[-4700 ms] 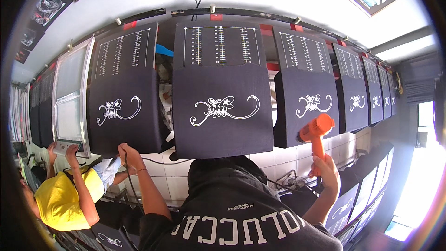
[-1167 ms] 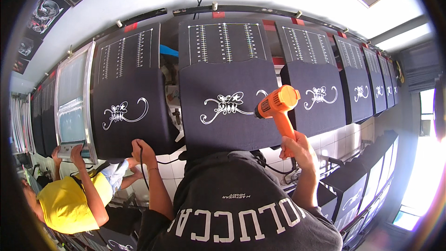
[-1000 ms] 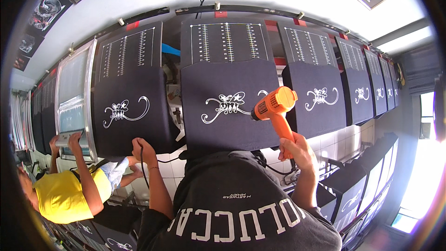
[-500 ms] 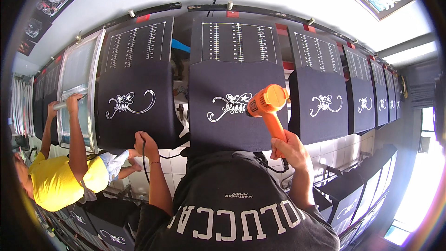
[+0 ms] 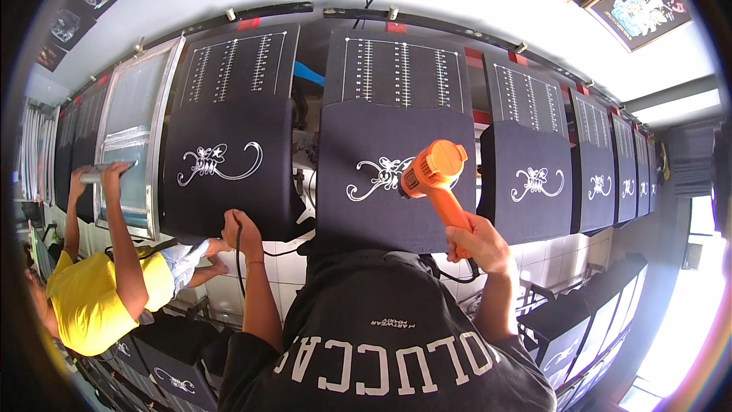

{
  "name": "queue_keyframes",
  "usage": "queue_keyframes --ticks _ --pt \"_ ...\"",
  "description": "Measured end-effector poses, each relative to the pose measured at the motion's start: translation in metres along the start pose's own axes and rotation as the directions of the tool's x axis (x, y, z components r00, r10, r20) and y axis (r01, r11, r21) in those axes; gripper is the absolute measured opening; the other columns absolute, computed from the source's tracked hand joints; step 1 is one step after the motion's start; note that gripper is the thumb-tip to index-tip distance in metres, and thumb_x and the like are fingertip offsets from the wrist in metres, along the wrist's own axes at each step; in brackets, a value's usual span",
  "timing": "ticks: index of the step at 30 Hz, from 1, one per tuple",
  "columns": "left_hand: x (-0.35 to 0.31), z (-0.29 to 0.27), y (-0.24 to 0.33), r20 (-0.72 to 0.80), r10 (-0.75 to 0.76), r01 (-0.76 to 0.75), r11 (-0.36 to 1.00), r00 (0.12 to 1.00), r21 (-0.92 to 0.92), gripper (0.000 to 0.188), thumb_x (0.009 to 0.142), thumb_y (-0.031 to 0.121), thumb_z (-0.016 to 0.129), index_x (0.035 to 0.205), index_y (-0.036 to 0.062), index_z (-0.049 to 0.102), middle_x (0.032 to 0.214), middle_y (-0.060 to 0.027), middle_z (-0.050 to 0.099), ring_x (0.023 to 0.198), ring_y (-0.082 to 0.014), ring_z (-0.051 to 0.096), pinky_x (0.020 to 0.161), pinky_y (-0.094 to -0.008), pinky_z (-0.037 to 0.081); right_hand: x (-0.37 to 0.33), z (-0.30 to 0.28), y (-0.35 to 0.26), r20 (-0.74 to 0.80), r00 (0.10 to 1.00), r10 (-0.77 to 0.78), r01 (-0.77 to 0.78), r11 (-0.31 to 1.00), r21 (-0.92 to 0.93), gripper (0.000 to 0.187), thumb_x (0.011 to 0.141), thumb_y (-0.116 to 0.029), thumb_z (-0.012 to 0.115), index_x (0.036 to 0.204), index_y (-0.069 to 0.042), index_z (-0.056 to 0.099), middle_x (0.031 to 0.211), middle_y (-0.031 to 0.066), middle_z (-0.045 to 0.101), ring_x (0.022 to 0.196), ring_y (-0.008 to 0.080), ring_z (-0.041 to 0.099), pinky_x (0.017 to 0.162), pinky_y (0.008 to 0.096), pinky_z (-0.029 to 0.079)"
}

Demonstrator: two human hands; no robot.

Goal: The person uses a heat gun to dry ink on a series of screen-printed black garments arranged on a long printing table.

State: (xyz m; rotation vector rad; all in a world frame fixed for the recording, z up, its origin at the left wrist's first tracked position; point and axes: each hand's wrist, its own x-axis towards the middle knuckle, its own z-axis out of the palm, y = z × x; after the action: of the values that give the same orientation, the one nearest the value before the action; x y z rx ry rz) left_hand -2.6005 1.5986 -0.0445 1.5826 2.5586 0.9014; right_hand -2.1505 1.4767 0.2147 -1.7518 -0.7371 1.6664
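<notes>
1. My right hand is closed around the handle of the orange plastic heat gun. The handle runs down to 5 o'clock from the gun body into my fist.
2. The heat gun's barrel points toward 10 o'clock at the white scrollwork print on the black fabric panel directly ahead of me. Whether the nozzle touches the fabric cannot be determined.
3. My left hand is closed on a thin black cable, which drops from the fist toward 6 o'clock. The hand sits at the lower edge of the neighbouring black fabric panel, at 9 o'clock from the heat gun.
4. More black printed panels continue in a row toward 3 o'clock.
5. At 9 o'clock, a person in a yellow shirt raises both arms to a metal-framed mesh screen.
</notes>
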Motion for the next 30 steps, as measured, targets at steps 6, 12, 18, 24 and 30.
queue_keyframes --ticks 6,12,18,24,30 --pt "0.001 0.003 -0.003 0.004 0.003 -0.004 1.0 1.0 0.016 0.02 0.095 0.023 0.053 0.099 0.0104 0.068 0.086 -0.0157 0.07 0.079 -0.0425 0.061 0.075 -0.0526 0.045 0.005 0.007 -0.003 -0.045 0.998 -0.033 0.032 0.999 -0.036 0.024 0.097 -0.019 0.062 0.106 0.003 0.058 0.071 0.0042 0.062 0.06 0.0117 0.062 0.058 0.0261 0.051" --pt "0.003 0.005 -0.006 0.012 0.017 -0.018 1.0 1.0 0.008 0.02 0.095 0.025 0.053 0.098 0.0104 0.067 0.085 -0.0163 0.07 0.078 -0.0427 0.062 0.073 -0.0531 0.046 0.014 0.014 -0.001 -0.07 0.996 -0.051 0.049 0.998 -0.032 0.024 0.097 -0.02 0.062 0.104 0.003 0.059 0.071 0.0039 0.061 0.061 0.0115 0.062 0.059 0.0265 0.052" --pt "0.002 0.004 -0.002 -0.011 0.039 -0.039 0.998 0.999 0.04 0.018 0.094 0.02 0.054 0.095 0.0094 0.067 0.082 -0.0143 0.07 0.074 -0.0409 0.059 0.071 -0.0511 0.044 0.013 0.013 -0.009 0.03 0.999 -0.012 0.012 1.0 -0.014 0.023 0.098 -0.02 0.061 0.105 0.002 0.057 0.072 0.0035 0.06 0.063 0.0113 0.062 0.059 0.0261 0.053" --pt "0.004 0.008 -0.006 0.0 0.026 -0.026 1.0 1.0 0.011 0.018 0.094 0.022 0.053 0.094 0.0091 0.066 0.082 -0.0133 0.07 0.074 -0.0397 0.06 0.071 -0.0499 0.045 0.015 0.019 -0.009 0.052 0.999 0.002 -0.001 1.0 -0.018 0.023 0.098 -0.019 0.061 0.106 0.002 0.057 0.075 0.0044 0.06 0.064 0.0115 0.063 0.061 0.0259 0.054" --pt "0.003 0.005 -0.003 -0.019 0.046 -0.045 0.998 0.999 0.038 0.019 0.095 0.023 0.053 0.095 0.0101 0.067 0.081 -0.0135 0.069 0.073 -0.04 0.06 0.07 -0.0497 0.045 0.019 0.026 -0.009 0.055 0.998 -0.013 0.015 0.999 -0.046 0.024 0.098 -0.019 0.061 0.107 0.002 0.056 0.075 0.0037 0.06 0.065 0.0115 0.063 0.061 0.0256 0.053"
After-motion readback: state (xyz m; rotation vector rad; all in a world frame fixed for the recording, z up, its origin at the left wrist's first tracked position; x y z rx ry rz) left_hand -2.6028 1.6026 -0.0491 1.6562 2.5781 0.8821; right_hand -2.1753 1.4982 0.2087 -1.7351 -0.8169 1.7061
